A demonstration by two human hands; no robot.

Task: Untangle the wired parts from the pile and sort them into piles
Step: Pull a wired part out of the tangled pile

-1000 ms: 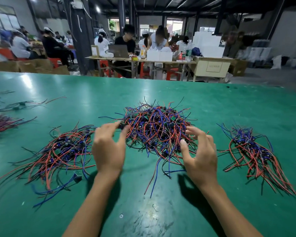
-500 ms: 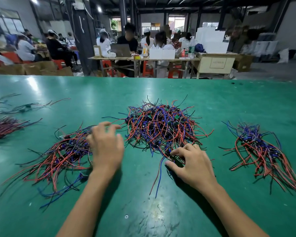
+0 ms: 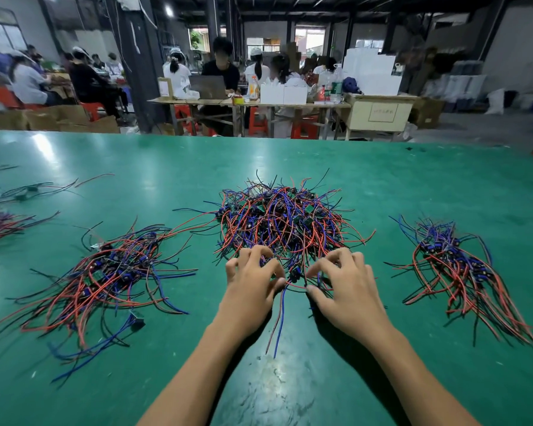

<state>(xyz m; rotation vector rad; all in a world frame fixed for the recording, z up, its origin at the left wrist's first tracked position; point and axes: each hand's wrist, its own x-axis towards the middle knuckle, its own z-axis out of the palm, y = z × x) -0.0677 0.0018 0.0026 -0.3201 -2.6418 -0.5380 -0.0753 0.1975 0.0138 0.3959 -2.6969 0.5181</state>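
— What do your fingers have?
— Your left hand (image 3: 250, 285) and right hand (image 3: 345, 287) curl into the near edge of the tangled pile (image 3: 285, 222), pinching thin, glossy red, blue and black leads.
— And outward?
— One wired part (image 3: 294, 276) sits between your thumbs, its leads (image 3: 279, 321) trailing straight toward you over the green table (image 3: 382, 179).

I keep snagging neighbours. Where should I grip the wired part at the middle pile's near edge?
Probably pinch its small black body, between the two hands, coming from the near side. Its blue wire trails toward you, free of the middle pile.
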